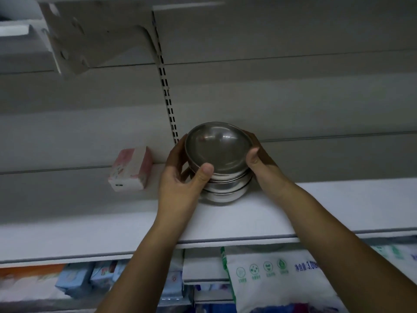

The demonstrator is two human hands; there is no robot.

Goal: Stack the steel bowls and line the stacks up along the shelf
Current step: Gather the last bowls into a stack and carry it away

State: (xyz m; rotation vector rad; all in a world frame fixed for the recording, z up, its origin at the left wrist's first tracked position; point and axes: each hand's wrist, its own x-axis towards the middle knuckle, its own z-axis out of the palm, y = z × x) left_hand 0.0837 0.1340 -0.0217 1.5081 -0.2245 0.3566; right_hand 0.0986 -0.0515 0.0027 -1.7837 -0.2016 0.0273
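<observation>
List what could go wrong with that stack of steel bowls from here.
1. The top bowl sits tilted and off-centre on the stack of steel bowls; letting go now may leave it crooked or let it slide off.
2. The left hand and right hand grip only the upper bowls, so a push could shift those and leave the lower ones behind.
3. The pink-and-white box stands close on the left of the shelf; sliding the stack that way could knock it.

Pink-and-white box toward the shelf's back edge, left part. Below its front edge: white bag with green icons, blue packets.
</observation>
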